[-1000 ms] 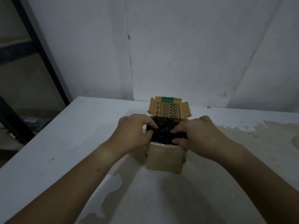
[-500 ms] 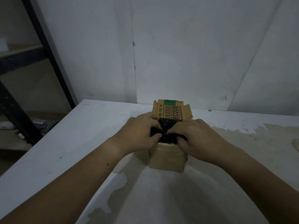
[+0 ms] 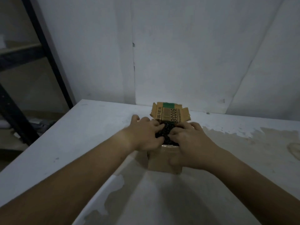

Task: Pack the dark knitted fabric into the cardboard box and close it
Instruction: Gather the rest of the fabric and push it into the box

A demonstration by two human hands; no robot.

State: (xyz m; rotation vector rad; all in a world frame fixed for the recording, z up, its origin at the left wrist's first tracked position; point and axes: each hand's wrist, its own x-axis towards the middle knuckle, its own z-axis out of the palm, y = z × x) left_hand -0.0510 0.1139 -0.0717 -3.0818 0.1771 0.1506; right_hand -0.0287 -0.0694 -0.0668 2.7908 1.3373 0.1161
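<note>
A small cardboard box [image 3: 159, 161] stands on the white table [image 3: 73, 137], its printed far flap [image 3: 169, 113] upright and open. The dark knitted fabric [image 3: 165, 133] fills the box's mouth, bulging slightly above the rim. My left hand [image 3: 144, 133] presses its fingers down on the fabric from the left. From the right, my right hand [image 3: 186, 140] presses on the fabric too, its thumb lying against the box's front wall. Most of the fabric is hidden under my fingers.
A white wall [image 3: 178, 54] rises just behind the table. A dark metal shelf frame [image 3: 48, 54] stands at the left beyond the table's edge. The tabletop paint is worn to beige [image 3: 243, 151] at the right and front.
Both hands have closed in over the box mouth and pushed the fabric lower. My right thumb has dropped onto the box's front wall.
</note>
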